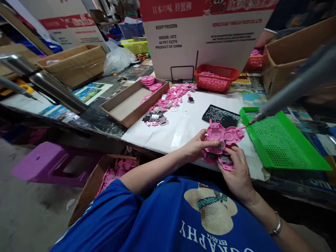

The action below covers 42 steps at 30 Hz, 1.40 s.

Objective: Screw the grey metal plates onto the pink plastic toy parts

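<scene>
My left hand (198, 146) and my right hand (236, 171) both grip a stack of pink plastic toy shells (222, 137) at the near edge of the white sheet (189, 122). My left fingers wrap over the top shell. My right thumb presses a lower pink piece (226, 163) that has a grey part in it. A grey hanging tool (294, 89) points its tip down just right of the shells.
A green perforated tray (278, 143) lies to the right, a black tray (219, 114) behind the shells. Pink and grey small parts (165, 103) are heaped beside a shallow cardboard tray (128, 103). Red baskets (216, 78) stand at the back. A box of pink shells (115, 171) sits below left, near a purple stool (49, 164).
</scene>
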Motion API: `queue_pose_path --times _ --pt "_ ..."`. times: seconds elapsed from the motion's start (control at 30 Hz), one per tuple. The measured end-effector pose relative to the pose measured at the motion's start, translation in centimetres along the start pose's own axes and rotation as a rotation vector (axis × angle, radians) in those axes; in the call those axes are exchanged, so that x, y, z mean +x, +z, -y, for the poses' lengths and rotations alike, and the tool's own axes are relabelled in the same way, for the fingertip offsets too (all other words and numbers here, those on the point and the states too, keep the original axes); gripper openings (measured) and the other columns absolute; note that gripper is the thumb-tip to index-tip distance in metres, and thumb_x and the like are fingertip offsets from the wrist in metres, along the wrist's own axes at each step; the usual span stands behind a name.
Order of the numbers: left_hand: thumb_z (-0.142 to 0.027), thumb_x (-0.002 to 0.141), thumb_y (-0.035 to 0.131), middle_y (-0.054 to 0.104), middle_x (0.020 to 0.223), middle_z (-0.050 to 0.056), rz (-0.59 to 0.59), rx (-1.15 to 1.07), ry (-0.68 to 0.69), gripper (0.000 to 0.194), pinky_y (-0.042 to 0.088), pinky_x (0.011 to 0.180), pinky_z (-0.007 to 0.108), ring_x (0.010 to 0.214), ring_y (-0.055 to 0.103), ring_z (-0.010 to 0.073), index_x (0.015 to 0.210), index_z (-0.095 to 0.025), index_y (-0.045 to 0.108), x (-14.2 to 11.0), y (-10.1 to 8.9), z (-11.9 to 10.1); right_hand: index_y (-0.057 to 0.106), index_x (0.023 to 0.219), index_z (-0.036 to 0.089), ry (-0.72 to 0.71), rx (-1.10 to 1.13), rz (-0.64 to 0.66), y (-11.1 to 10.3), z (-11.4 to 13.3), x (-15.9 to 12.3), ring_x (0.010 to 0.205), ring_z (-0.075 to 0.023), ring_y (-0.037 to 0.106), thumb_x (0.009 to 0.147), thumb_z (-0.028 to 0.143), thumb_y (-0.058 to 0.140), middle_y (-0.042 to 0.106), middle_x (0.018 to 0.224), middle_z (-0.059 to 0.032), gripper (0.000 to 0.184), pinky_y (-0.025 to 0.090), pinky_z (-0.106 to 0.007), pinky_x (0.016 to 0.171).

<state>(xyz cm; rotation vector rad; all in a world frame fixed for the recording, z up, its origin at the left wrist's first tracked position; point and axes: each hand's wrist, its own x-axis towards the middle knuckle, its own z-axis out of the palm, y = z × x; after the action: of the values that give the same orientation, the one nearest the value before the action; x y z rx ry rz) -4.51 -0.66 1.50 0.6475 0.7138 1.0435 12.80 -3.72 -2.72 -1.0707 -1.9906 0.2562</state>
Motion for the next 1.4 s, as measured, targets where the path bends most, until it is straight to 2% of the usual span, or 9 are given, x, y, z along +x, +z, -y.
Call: queue_pose_path --times 0.23,0.47,0.6,0.77,0.9,1.0,1.17,1.27,1.4 --pt "-0.020 0.068 0.085 0.069 0.105 0.002 -0.213 -0.059 0.275 0.054 0.050 0.091 0.033 0.095 0.066 0.0175 0.114 -0.021 0.057 -7.6 -3.1 -4.3 0.054 0.124 0.016 -0.279 0.223 0.246 2.1 6.0 5.6 0.115 -0.0265 0.052 0.083 0.007 0.059 0.052 0.115 -0.0140 0.042 0.050 -0.045 0.099" --pt "-0.016 0.074 0.079 0.071 0.099 -0.001 -0.646 -0.046 0.493 0.039 0.048 0.102 0.039 0.103 0.068 0.0206 0.107 -0.021 0.059 -18.7 -8.7 -7.0 0.054 0.117 0.019 -0.519 0.602 0.474 11.1 14.7 8.7 0.123 -0.0277 0.048 0.080 0.005 0.059 0.052 0.117 -0.0127 0.039 0.046 -0.049 0.105" --pt "-0.014 0.075 0.075 0.073 0.098 0.000 -0.840 -0.119 0.534 0.042 0.048 0.104 0.040 0.108 0.068 0.0236 0.113 -0.021 0.061 -23.3 -12.4 -6.6 0.055 0.113 0.017 -0.537 0.735 0.640 17.9 18.4 7.6 0.109 -0.0245 0.052 0.079 0.007 0.059 0.052 0.110 -0.0111 0.036 0.049 -0.045 0.099" --pt "-0.018 0.080 0.069 0.075 0.097 0.004 -1.056 -0.280 0.480 0.032 0.053 0.096 0.040 0.097 0.070 0.0232 0.112 -0.016 0.064 -27.8 -18.4 -4.4 0.056 0.115 0.010 -0.557 0.692 0.993 25.5 22.9 5.8 0.112 -0.0241 0.052 0.076 0.007 0.065 0.053 0.115 -0.0132 0.040 0.046 -0.041 0.104" --pt "-0.019 0.083 0.067 0.073 0.082 0.004 -1.429 -0.336 0.314 0.022 0.058 0.080 0.036 0.079 0.070 0.0202 0.105 -0.015 0.066 -31.2 -23.9 -1.2 0.049 0.131 0.008 -0.595 0.615 1.169 28.9 25.2 5.7 0.136 -0.0304 0.038 0.073 0.011 0.074 0.041 0.139 -0.0192 0.063 0.037 -0.049 0.113" --pt "-0.017 0.087 0.065 0.068 0.077 0.004 -1.535 -0.371 0.162 0.013 0.058 0.074 0.032 0.071 0.066 0.0159 0.099 -0.012 0.066 -33.2 -27.3 1.5 0.055 0.125 0.009 -0.606 0.609 1.149 28.9 24.6 7.4 0.134 -0.0292 0.042 0.078 0.014 0.071 0.044 0.138 -0.0183 0.050 0.036 -0.048 0.114" --pt "-0.036 0.096 0.060 0.063 0.114 0.008 -1.605 -0.321 0.063 0.031 0.058 0.082 0.037 0.095 0.065 0.0177 0.119 -0.014 0.059 -33.7 -30.0 3.7 0.065 0.109 0.014 -0.592 0.586 1.066 24.4 19.9 10.7 0.109 -0.0227 0.060 0.084 0.017 0.064 0.061 0.115 -0.0108 0.025 0.048 -0.041 0.101" --pt "-0.029 0.094 0.063 0.065 0.104 0.006 -1.609 -0.231 0.125 0.024 0.057 0.075 0.031 0.086 0.065 0.0148 0.111 -0.013 0.062 -32.6 -30.3 2.4 0.066 0.105 0.015 -0.559 0.603 0.997 20.0 16.8 11.2 0.100 -0.0198 0.064 0.088 0.018 0.061 0.067 0.107 -0.0087 0.018 0.051 -0.036 0.092" --pt "-0.006 0.079 0.068 0.064 0.074 0.000 -1.560 -0.070 0.321 0.012 0.052 0.062 0.021 0.063 0.061 0.0089 0.088 -0.013 0.064 -30.1 -28.7 -3.2 0.066 0.102 0.018 -0.497 0.628 0.922 14.0 13.4 10.1 0.093 -0.0149 0.067 0.093 0.018 0.056 0.070 0.100 -0.0062 0.014 0.054 -0.028 0.085"
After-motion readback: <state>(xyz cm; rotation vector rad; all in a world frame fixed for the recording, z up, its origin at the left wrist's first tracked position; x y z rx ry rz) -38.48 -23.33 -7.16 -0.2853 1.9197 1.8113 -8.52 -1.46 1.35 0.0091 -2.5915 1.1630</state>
